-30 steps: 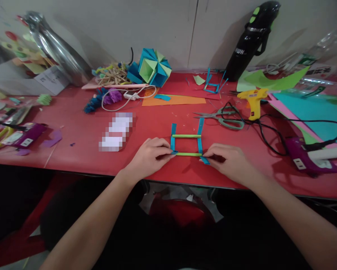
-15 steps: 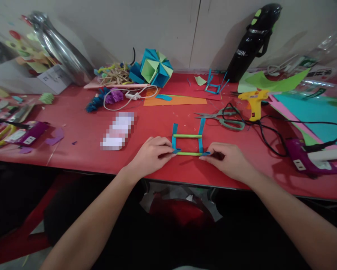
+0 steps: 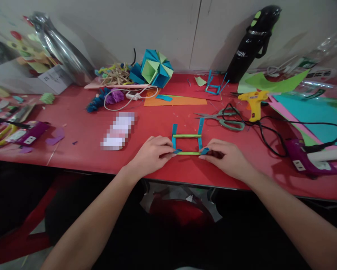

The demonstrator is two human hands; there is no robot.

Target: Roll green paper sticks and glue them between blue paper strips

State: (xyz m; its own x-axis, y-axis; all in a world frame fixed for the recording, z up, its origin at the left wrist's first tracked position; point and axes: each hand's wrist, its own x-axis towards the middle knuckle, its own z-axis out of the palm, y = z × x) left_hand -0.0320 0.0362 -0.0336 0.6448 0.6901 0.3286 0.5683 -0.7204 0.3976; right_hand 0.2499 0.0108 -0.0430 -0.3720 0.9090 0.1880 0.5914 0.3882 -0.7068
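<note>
A small frame of blue paper strips and green paper rods lies on the red table. One green rod point(image 3: 187, 136) crosses between the left blue strip point(image 3: 174, 129) and the right blue strip point(image 3: 201, 127); a second green rod point(image 3: 188, 153) lies nearer the table's front edge. My left hand point(image 3: 154, 154) pinches the near left corner, where the blue strip folds over the rod. At the near right corner, my right hand point(image 3: 224, 156) has its thumb and fingertips closed on the other folded blue end.
Scissors point(image 3: 224, 119) and a yellow glue gun point(image 3: 254, 103) with a black cord lie behind my right hand. A purple power strip point(image 3: 306, 157) is at right. Behind stand a black bottle point(image 3: 245, 48) and a blue-green paper ball point(image 3: 157, 67).
My right hand has shifted very slightly, and the folded blue end in its fingers stands a little higher. My left hand keeps its place.
</note>
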